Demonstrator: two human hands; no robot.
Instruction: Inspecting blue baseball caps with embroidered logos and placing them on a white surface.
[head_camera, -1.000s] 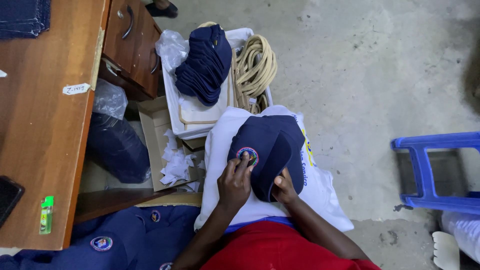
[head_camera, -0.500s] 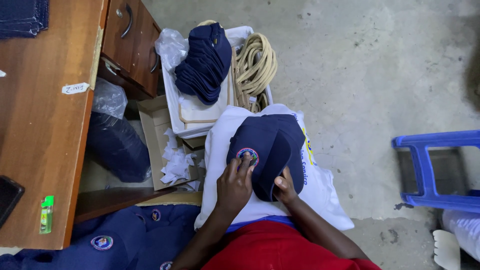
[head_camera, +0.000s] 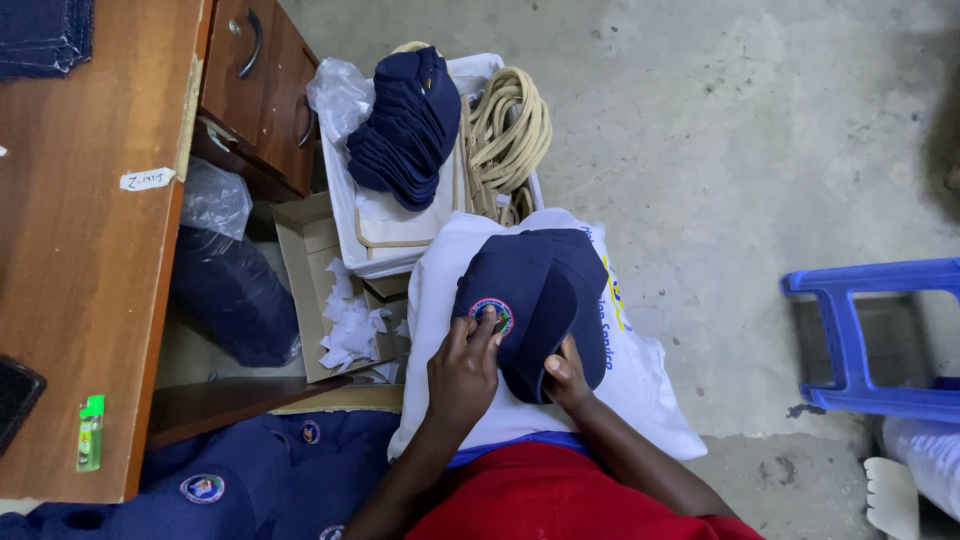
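Pressing round badge onto navy cap on lap

Your left hand (head_camera: 465, 370), fingers flat, pins the badge (head_camera: 491, 314); right hand (head_camera: 567, 377) grips the cap (head_camera: 545, 290) edge w/ thumb up. Keep pressure even, cap taut on the white cloth (head_camera: 640, 370).

left hand (head_camera: 462, 372) on navy cap (head_camera: 540, 300), right hand (head_camera: 566, 378) beneath
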